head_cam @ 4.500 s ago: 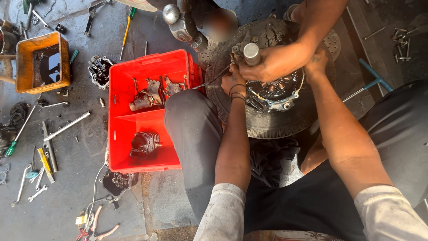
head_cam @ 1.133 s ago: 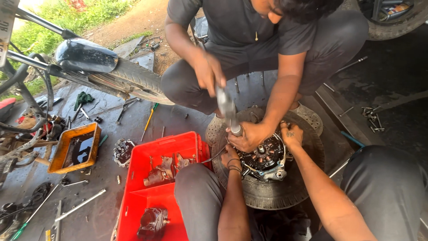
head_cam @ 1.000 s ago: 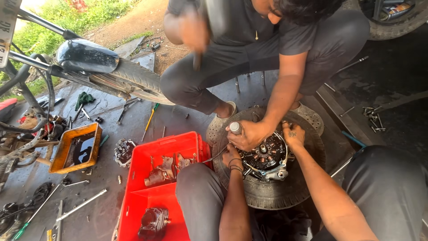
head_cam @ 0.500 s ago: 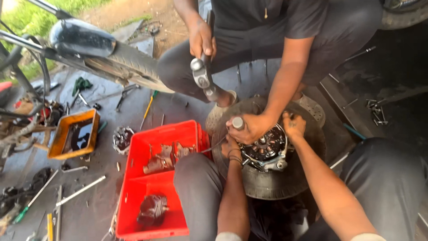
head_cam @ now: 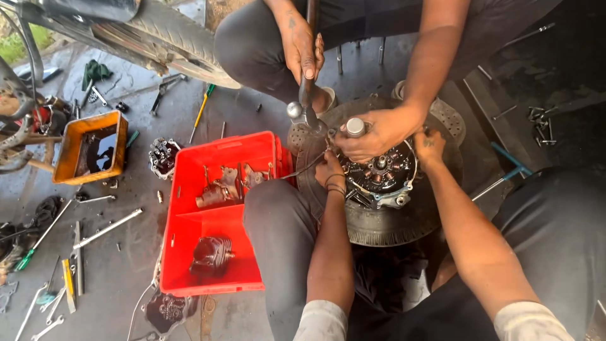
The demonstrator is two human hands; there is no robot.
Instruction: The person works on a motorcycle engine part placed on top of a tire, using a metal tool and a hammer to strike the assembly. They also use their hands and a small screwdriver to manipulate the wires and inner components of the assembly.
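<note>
A round metal clutch assembly lies on a tyre between my knees. My left hand grips its left edge, with bands on the wrist. My right hand holds its upper right rim. A person crouching opposite presses a silver cylindrical tool onto the assembly with one hand. Their other hand holds a hammer, whose head hangs just left of that tool.
A red crate with engine parts sits by my left knee. An orange tray, spanners and screwdrivers lie on the floor at left. A motorcycle wheel stands top left. Bolts are scattered at right.
The other person's hammer has swung up and come down beside the silver tool. My view has tilted downward. Both my hands stay on the clutch assembly.
</note>
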